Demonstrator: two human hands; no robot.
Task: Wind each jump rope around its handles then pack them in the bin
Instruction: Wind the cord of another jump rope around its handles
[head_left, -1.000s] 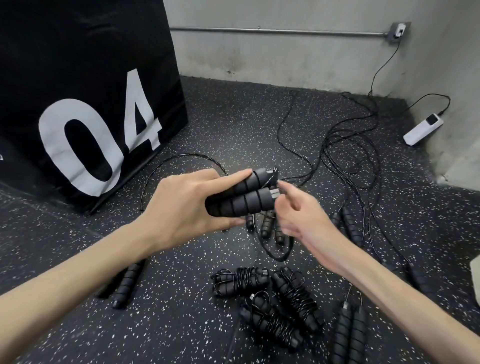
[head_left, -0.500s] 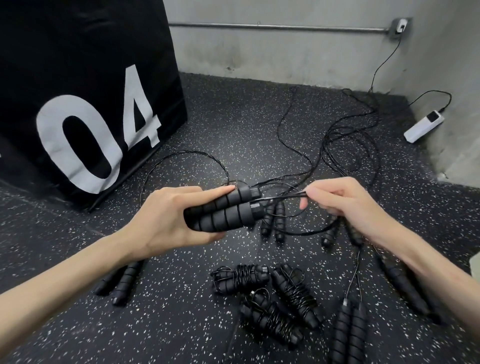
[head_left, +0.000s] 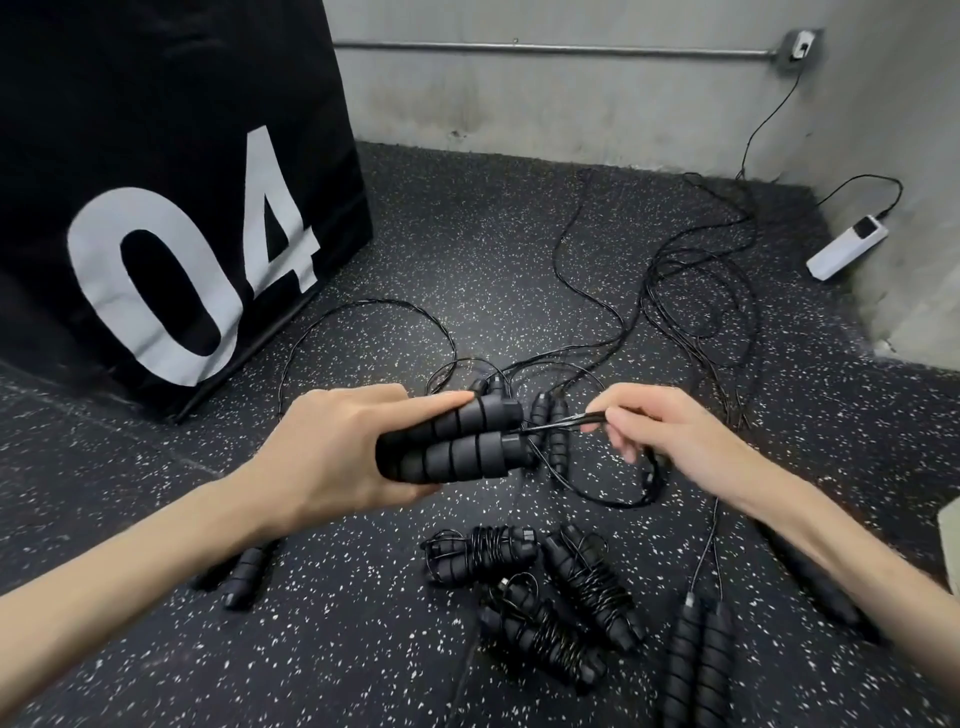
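— Head view: what do the hands hold?
— The left hand (head_left: 332, 457) grips the paired handles (head_left: 457, 447), fingers curled round them above the floor (head_left: 467, 260). The right hand (head_left: 670, 441) pinches the rope (head_left: 566, 423) just beside them.
— Others?
— Three wound ropes (head_left: 540, 592) lie below.

Three wound jump ropes (head_left: 535, 587) lay on the floor (head_left: 467, 249) below the hands. Loose cords (head_left: 675, 291) trailed behind, the box (head_left: 156, 182) stood far left.
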